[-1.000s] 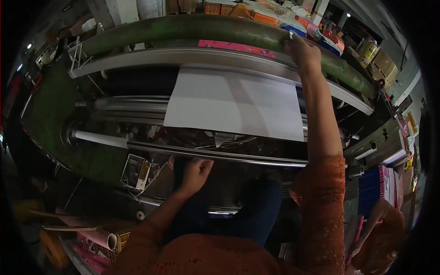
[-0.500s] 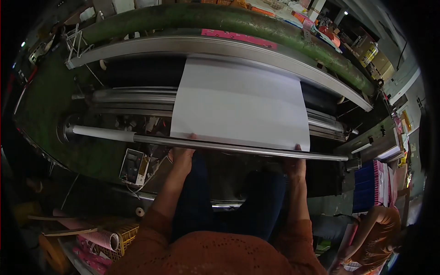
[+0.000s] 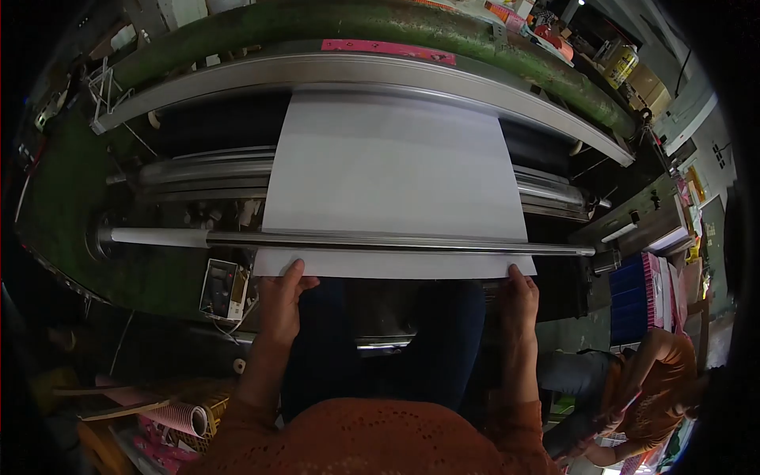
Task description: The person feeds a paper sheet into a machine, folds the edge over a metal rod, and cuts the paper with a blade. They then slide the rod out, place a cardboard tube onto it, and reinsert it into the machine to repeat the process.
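A wide white paper sheet [image 3: 388, 174] comes down from under a long metal bar [image 3: 348, 73] and over dark and steel rollers. It passes beneath a thin steel rod [image 3: 380, 244], and its free edge shows on my side of the rod. My left hand [image 3: 283, 297] pinches that edge near its left corner, thumb on top. Close to the right corner, my right hand [image 3: 519, 294] grips the same edge, thumb on top. The fingers under the paper are partly hidden.
A green pipe [image 3: 261, 32] runs across the back. A small box with a display [image 3: 224, 289] is left of my left hand. Lower left lie a striped tube [image 3: 186, 419] and a yellow basket. Another person [image 3: 649, 388] sits at lower right.
The paper's edge has come under the rod and toward me. Both hands have moved from behind the rod to its near side, thumbs now on the sheet. The view has shifted slightly.
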The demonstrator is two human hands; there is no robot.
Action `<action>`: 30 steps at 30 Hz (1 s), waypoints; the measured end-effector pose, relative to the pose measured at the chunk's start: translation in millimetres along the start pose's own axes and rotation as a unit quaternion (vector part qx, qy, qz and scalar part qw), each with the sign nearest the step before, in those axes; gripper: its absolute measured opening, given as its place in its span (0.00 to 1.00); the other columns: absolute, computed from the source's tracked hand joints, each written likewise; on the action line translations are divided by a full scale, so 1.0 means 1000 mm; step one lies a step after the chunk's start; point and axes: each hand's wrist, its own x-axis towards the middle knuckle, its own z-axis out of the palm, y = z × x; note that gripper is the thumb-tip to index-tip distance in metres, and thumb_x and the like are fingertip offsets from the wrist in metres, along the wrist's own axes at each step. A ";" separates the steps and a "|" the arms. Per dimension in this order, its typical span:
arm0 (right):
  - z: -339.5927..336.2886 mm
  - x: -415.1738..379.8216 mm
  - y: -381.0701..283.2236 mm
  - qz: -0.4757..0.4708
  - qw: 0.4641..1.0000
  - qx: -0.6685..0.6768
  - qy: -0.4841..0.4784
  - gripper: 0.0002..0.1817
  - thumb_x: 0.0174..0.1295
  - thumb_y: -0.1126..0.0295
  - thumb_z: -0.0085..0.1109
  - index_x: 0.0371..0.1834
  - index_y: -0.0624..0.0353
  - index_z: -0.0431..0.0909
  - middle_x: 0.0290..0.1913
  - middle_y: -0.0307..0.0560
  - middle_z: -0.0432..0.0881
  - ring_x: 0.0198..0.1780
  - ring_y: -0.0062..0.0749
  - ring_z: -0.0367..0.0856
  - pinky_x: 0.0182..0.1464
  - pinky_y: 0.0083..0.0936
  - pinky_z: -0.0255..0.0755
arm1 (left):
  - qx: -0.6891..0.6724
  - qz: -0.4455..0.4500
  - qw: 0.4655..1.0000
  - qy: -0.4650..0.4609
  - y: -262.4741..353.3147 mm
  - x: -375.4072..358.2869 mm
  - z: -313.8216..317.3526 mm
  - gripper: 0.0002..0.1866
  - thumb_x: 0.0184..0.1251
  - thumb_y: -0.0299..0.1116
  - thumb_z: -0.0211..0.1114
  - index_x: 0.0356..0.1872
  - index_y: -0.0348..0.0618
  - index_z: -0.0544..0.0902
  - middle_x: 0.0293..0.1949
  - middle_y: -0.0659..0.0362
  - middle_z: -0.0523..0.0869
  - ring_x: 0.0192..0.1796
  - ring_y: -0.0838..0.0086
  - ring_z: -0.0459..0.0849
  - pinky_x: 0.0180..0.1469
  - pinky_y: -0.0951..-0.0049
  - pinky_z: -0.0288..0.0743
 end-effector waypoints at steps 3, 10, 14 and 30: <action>0.016 -0.024 -0.023 -0.264 0.943 -0.203 -0.017 0.15 0.53 0.71 0.73 0.41 0.62 0.79 0.40 0.42 0.79 0.40 0.29 0.77 0.46 0.23 0.71 | -0.024 -0.009 1.000 0.011 0.012 -0.005 0.007 0.12 0.69 0.33 0.63 0.47 0.36 0.79 0.40 0.56 0.84 0.36 0.73 0.84 0.40 0.73 0.80; 0.066 -0.010 -0.089 -0.504 0.622 -0.592 -0.090 0.10 0.39 0.76 0.73 0.26 0.56 0.83 0.41 0.43 0.78 0.48 0.43 0.74 0.52 0.35 0.66 | -0.069 0.033 0.997 -0.015 0.029 -0.004 0.022 0.10 0.68 0.29 0.61 0.47 0.36 0.79 0.41 0.53 0.84 0.40 0.70 0.84 0.45 0.69 0.79; 0.085 0.045 -0.099 -0.462 0.626 -0.603 -0.174 0.08 0.39 0.73 0.74 0.24 0.56 0.84 0.39 0.43 0.79 0.46 0.41 0.74 0.50 0.35 0.68 | 0.454 0.457 0.755 -0.122 0.020 -0.006 0.040 0.16 0.61 0.25 0.65 0.51 0.35 0.79 0.46 0.50 0.84 0.50 0.60 0.82 0.55 0.62 0.75; 0.122 -0.021 0.009 -0.528 0.628 -0.556 -0.131 0.13 0.53 0.63 0.68 0.37 0.58 0.79 0.41 0.45 0.79 0.46 0.44 0.76 0.50 0.40 0.65 | 0.637 0.540 0.537 -0.121 -0.028 0.038 0.078 0.23 0.53 0.45 0.68 0.44 0.39 0.78 0.41 0.56 0.75 0.45 0.64 0.73 0.48 0.64 0.69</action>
